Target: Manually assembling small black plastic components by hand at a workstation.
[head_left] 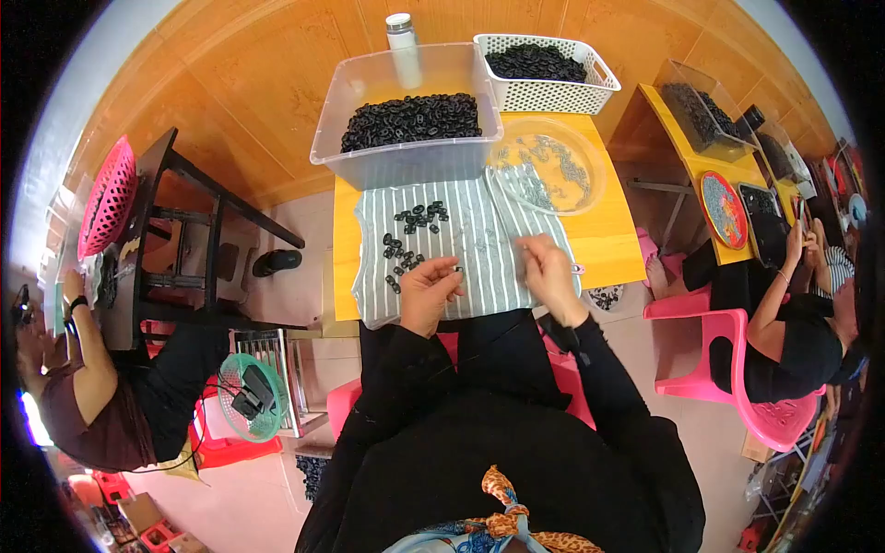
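Observation:
My left hand is closed over the near part of a grey-and-white striped cloth, a small black plastic piece pinched at its fingertips. To its right, my right hand hovers above the cloth with thumb and fingers drawn together; anything in that pinch is too small to make out. Loose black plastic pieces lie scattered on the cloth's left half, several of them close to my left hand. Beyond my right hand, a round clear tray holds many tiny silvery parts and rests partly on the cloth.
A clear bin of black pieces stands at the table's back, beside a white perforated basket of similar pieces. Behind the bin is a white bottle. People sit at both sides; a pink chair is right, a dark frame left.

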Action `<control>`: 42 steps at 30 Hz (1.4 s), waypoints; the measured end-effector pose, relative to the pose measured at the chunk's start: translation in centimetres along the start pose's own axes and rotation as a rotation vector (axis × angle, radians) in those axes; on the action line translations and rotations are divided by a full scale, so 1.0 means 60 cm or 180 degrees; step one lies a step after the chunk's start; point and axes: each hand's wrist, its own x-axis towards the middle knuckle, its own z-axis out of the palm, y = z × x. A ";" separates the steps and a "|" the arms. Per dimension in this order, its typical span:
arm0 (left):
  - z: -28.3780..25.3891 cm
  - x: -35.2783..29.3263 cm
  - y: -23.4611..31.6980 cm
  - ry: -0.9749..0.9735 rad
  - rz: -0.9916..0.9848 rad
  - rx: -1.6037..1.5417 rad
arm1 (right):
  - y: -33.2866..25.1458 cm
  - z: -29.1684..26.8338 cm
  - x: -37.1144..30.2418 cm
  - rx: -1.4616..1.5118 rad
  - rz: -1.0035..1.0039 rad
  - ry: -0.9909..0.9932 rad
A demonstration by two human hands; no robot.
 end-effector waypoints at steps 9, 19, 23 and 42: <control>-0.002 0.002 -0.020 0.0258 0.0004 0.0056 | 0.013 -0.046 0.029 -0.2766 0.0079 -0.0176; 0.010 0.009 0.007 0.0172 -0.0084 0.0140 | 0.021 -0.069 0.016 -0.2572 0.0207 -0.0107; 0.036 0.037 0.051 -0.0093 -0.0425 -0.0444 | 0.023 -0.073 0.015 -0.2487 0.0272 -0.0073; 0.174 0.242 0.047 -0.0306 -0.1765 0.0682 | 0.067 -0.069 -0.014 -0.1879 -0.0018 0.0784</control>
